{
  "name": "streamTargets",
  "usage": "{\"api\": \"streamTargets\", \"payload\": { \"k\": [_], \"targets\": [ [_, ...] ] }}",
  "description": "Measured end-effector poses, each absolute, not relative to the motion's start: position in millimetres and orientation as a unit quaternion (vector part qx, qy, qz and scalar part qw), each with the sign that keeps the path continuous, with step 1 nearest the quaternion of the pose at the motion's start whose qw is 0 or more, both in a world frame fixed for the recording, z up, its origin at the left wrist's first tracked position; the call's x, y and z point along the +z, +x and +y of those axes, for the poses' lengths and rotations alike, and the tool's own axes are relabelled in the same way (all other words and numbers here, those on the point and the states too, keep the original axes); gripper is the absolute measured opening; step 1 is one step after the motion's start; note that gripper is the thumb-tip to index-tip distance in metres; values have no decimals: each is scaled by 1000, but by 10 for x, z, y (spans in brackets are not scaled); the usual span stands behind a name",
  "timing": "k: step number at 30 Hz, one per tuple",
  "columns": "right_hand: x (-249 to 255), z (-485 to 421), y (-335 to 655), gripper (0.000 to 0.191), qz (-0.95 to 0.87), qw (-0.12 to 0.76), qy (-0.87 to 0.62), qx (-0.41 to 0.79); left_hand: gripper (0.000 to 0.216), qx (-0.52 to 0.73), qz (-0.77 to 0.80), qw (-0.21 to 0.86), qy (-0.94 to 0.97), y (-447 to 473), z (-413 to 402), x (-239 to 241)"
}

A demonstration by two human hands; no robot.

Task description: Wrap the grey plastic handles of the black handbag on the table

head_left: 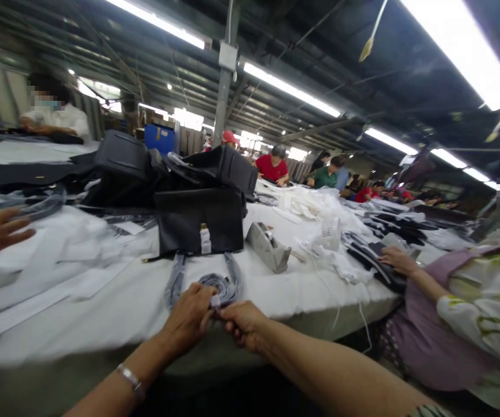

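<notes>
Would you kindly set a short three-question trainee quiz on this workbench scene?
1. True or false: both hands grip the wrapped bag handle.
2. What sits just right of the black handbag? A) tape dispenser B) scissors C) iron
3. Which wrist wears a bracelet?

Key:
1. True: the left hand and right hand pinch it at the table edge.
2. A, the tape dispenser.
3. The left, bracelet.

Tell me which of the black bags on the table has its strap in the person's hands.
The upright black bag nearest the table edge, with the small metal clasp. Its grey strap loops down to the left hand and right hand; the other bags lie piled behind it.
</notes>
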State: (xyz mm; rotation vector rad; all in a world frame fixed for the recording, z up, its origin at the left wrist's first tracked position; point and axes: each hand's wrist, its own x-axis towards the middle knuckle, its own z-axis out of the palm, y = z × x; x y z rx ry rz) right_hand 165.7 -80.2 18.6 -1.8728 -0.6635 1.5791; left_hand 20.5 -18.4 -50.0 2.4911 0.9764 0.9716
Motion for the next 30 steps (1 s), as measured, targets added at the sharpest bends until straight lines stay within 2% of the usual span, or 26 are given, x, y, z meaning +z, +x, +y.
{"api": "streamTargets", "payload": {
  "k": [8,17,21,25,30],
  "targets": [
    [117,-690,1747,14,-307,340,-659,596,49,363,399,297,788,129,-111,-357],
    [146,-668,1699,11,-195,383,-566,703,44,398,416,346,741,181,-78,-371],
    [214,-628,1662,18,-153,423,-497,742,43,433,421,409,684,172,-54,-379],
    [179,-619,1656,16,-110,434,-444,776,40,455,390,500,626,106,-41,-301],
    [118,-668,1713,16,-145,427,-486,749,34,451,356,571,586,43,-21,-193]
  ]
}}
